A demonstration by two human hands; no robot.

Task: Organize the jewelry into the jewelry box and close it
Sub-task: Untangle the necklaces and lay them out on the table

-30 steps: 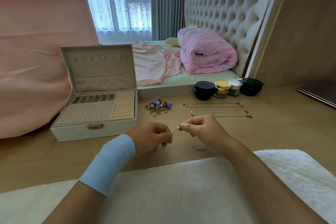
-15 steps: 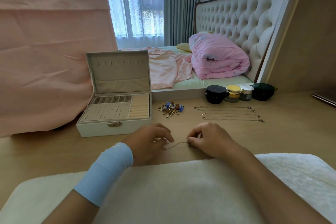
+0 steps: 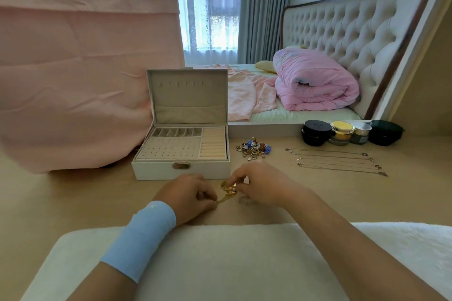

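The white jewelry box [image 3: 181, 170] stands open on the wooden table, lid upright, its tray compartments bare. Just in front of its latch, my left hand [image 3: 193, 197] pinches one end of a gold chain [image 3: 228, 190] low over the table. My right hand [image 3: 263, 186] pinches the bunched gold part of that chain. A pile of small rings and charms [image 3: 254, 148] lies right of the box. Several thin necklaces [image 3: 337, 162] lie stretched out further right.
Cosmetic jars [image 3: 341, 133] stand in a row behind the necklaces by a mirror [image 3: 318, 56]. Pink cloth [image 3: 80, 68] hangs left of the box. A white fluffy cushion [image 3: 220, 261] lies under my forearms at the table's near edge.
Both hands came down from above the table to its surface and moved toward the box. The view shifted left, so the box now sits nearer the middle.
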